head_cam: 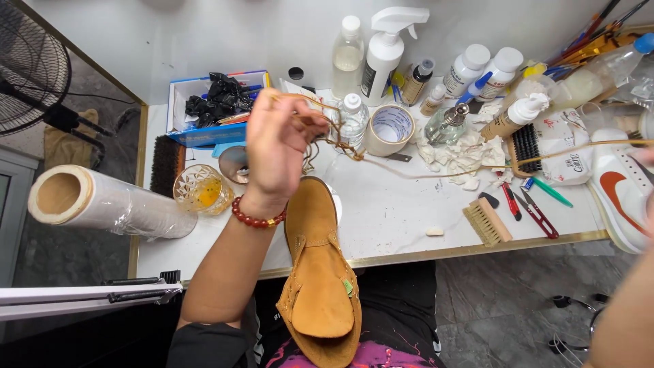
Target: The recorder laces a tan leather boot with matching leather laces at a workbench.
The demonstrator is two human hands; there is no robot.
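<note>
Head view: left hand (276, 146) pinches a tan lace (436, 170) above the tan boot (320, 272); right hand's grip cannot be told, mostly out of frame.

Boot (320, 272) on lap, before table (409, 211).

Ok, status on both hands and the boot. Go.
Left hand raised, grip shut on tan lace. Right hand out of frame, forearm only. Tan boot on lap, toe on table edge. Lace stretches right above bench clutter.
</note>
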